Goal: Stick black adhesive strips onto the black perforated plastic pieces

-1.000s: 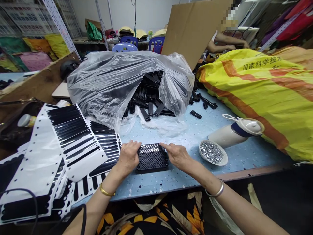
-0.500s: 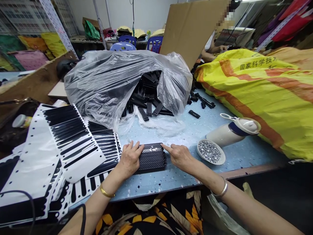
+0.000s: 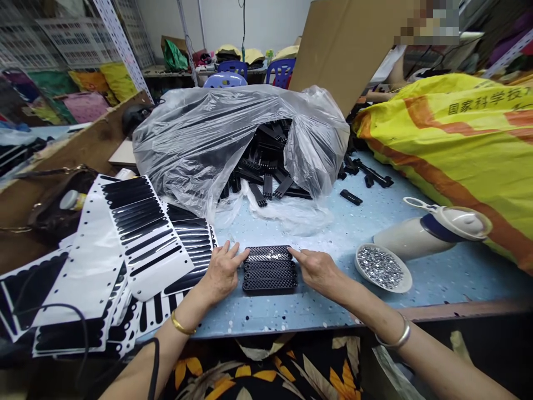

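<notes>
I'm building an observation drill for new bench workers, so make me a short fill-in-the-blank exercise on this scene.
1. The right hand's extended ____ finger is at one end of the mesh-patterned black strips.
2. The small shiny metal pieces sit in a ____ bowl.
3. The gold-coloured bangle is on the person's ____ wrist.
4. The large sack with orange stripes is mainly ____.

Missing words: index; white; left; yellow.

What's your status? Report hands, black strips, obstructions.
Left hand at left end of black strips, right hand at right end. Small metal pieces on farthest strip. Bowl off right, not blocking.
</notes>
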`<state>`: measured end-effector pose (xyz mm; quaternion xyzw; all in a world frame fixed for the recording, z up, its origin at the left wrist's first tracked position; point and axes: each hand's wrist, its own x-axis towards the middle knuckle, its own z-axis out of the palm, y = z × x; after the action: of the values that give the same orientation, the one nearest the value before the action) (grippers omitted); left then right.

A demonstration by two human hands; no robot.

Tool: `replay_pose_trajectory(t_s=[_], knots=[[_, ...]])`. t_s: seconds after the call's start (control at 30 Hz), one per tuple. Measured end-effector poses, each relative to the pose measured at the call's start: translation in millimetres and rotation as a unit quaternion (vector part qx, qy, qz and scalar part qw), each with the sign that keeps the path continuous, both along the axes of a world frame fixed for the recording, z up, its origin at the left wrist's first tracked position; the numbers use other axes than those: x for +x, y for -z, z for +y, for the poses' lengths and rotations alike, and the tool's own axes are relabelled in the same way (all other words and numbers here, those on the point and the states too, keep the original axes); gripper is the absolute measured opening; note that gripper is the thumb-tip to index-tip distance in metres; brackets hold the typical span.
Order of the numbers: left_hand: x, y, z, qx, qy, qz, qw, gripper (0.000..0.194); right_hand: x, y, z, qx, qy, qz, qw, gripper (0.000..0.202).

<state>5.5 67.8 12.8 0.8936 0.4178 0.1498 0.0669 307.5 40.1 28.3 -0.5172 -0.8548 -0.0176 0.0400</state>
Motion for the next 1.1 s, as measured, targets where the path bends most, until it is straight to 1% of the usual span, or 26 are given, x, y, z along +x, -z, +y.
replay_pose_trajectory(t_s=[0.07, 0.2, 0.3, 0.4, 0.47, 0.53, 0.63, 0.73, 0.9, 1.1], knots=[[3.6, -4.1, 1.4, -0.015, 0.013, -0.002, 1.0, 0.066, -0.5, 0.2, 0.6, -0.002, 0.0, 0.004, 1.0, 0.052], [8.0, -17.3, 5.3, -0.041, 0.033, 0.014, 0.999, 0.062, -0.9, 0.0, 2.6, 0.001, -0.001, 0.02, 1.0, 0.05], [7.1, -25.6, 7.7, -0.047, 0.033, 0.034, 0.998, 0.06, -1.9, -1.5, 3.2, 0.019, -0.001, 0.034, 0.999, 0.045], [9.3, -29.5, 6.2, -0.031, 0.023, 0.029, 0.999, 0.058, -6.6, -5.7, 0.0, 0.046, -0.006, 0.054, 0.997, 0.043], [14.9, -30.6, 2.1, -0.007, 0.023, 0.013, 1.0, 0.057, -11.8, -9.7, -4.2, 0.048, -0.028, 0.062, 0.997, 0.044], [23.2, -31.1, -3.7, 0.014, 0.037, -0.001, 0.999, 0.057, -17.3, -13.7, -8.6, 0.041, -0.044, 0.057, 0.997, 0.048], [36.2, -31.4, -11.4, 0.025, 0.058, 0.0, 0.998, 0.059, -23.8, -18.6, -12.7, 0.029, -0.035, 0.03, 0.999, 0.051], [44.6, -30.7, -15.1, 0.017, 0.063, 0.017, 0.998, 0.062, -27.4, -22.7, -14.2, 0.01, -0.026, 0.0, 1.0, 0.051], [46.6, -28.3, -15.7, 0.012, 0.064, 0.026, 0.998, 0.061, -29.9, -28.8, -19.5, -0.004, -0.026, -0.045, 0.999, 0.06], [45.4, -25.7, -15.9, 0.01, 0.065, 0.021, 0.998, 0.061, -18.5, -31.4, -23.9, -0.003, 0.006, -0.099, 0.995, 0.058]])
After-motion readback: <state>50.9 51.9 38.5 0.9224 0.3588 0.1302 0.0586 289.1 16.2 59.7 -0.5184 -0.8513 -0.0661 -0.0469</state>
